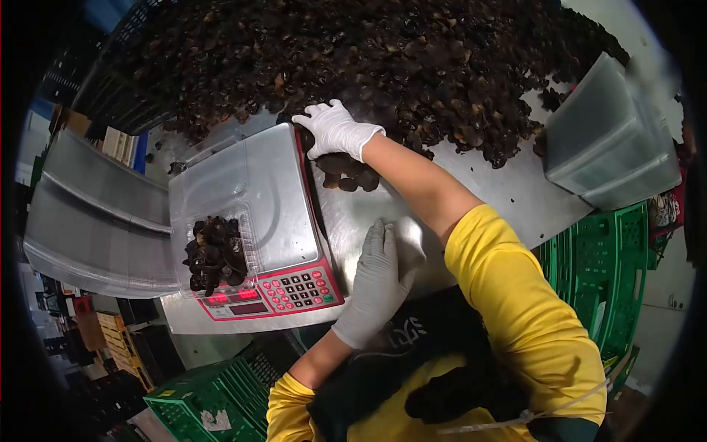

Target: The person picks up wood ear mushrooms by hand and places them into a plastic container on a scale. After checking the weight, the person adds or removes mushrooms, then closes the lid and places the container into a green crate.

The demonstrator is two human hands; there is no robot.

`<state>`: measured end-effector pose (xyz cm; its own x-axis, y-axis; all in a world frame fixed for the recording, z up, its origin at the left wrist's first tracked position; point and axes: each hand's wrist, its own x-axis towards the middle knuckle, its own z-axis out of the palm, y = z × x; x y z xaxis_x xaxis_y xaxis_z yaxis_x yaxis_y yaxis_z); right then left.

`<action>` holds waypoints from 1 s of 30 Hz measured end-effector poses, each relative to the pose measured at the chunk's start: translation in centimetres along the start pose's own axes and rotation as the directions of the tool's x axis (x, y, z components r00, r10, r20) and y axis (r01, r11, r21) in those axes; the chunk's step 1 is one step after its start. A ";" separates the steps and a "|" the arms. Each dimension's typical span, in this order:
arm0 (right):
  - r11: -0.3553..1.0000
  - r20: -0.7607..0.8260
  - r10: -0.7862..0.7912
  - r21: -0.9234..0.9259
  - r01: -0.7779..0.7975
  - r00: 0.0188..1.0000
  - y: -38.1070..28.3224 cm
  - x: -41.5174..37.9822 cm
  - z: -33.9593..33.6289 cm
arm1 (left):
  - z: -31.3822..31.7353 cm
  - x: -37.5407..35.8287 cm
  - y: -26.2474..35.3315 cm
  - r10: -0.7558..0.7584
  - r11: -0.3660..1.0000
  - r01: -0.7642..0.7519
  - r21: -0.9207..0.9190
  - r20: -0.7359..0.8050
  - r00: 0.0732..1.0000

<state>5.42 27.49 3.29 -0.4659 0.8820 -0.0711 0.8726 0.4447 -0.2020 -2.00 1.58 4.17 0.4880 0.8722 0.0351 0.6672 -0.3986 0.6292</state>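
A steel table carries a wide heap of dark dried fungus across its far side. A scale stands on it at the left, and 1 grey lidded bin sits at the right edge, possibly overhanging. A small clump of fungus lies beside the scale.

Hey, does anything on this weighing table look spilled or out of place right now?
Nothing looks damaged. A few dark dried pieces lie loose on the metal table beside the scale, apart from the big heap, under the right hand. The clear tray sits on the scale's front left corner, not centred.
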 end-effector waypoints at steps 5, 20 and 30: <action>0.976 -0.055 -0.210 -0.068 0.206 0.976 1.5 -6.0 -0.4 | 0.2 -0.7 -0.6 -0.099 0.995 0.098 -0.020 -0.061 0.993; 0.934 -0.448 0.329 0.284 -0.216 0.832 6.1 -28.6 -1.0 | 2.7 -1.2 -1.5 0.015 1.000 -0.015 -0.025 0.005 1.000; 0.866 -0.540 0.491 0.388 -0.315 0.684 3.9 -31.3 2.4 | 1.9 1.8 -1.3 -0.061 0.994 0.035 -0.107 -0.249 0.966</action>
<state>23.08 1.29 2.38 0.1886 0.9057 0.3796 0.8457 0.0467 -0.5316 -0.94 3.12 1.95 0.2903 0.9381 0.1889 0.6201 -0.3348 0.7095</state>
